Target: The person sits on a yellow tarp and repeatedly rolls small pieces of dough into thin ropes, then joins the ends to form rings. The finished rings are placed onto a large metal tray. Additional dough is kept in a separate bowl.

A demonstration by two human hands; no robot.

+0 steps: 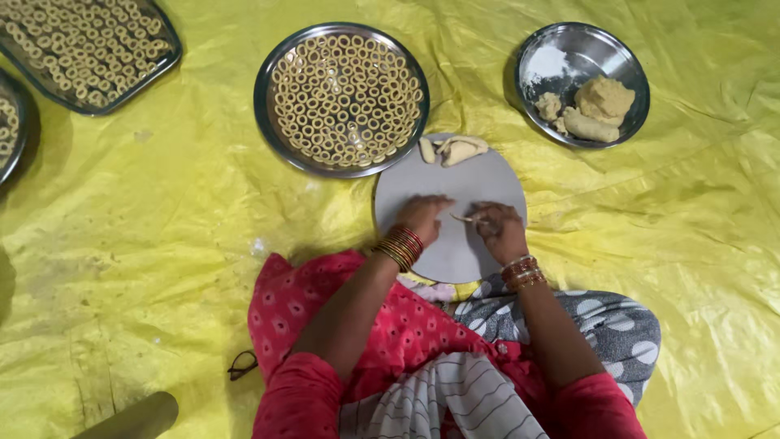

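Hands shaping a dough strip on a round board

The left hand (422, 218) lies flat, fingers together; the right hand (497, 228) pinches the thin dough strip (463, 218) between them on the grey rolling board (487, 183). Beyond the hands sits a plate of dough rings (341, 97).

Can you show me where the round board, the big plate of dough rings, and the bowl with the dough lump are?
round board (479, 183): head view, bare grey top.
plate of dough rings (265, 97): head view, left rim.
bowl with dough (585, 45): head view, bare inside wall.

Far centre, a round steel plate (268, 77) of dough rings is set; a steel bowl (626, 57) of dough lumps is placed far right.
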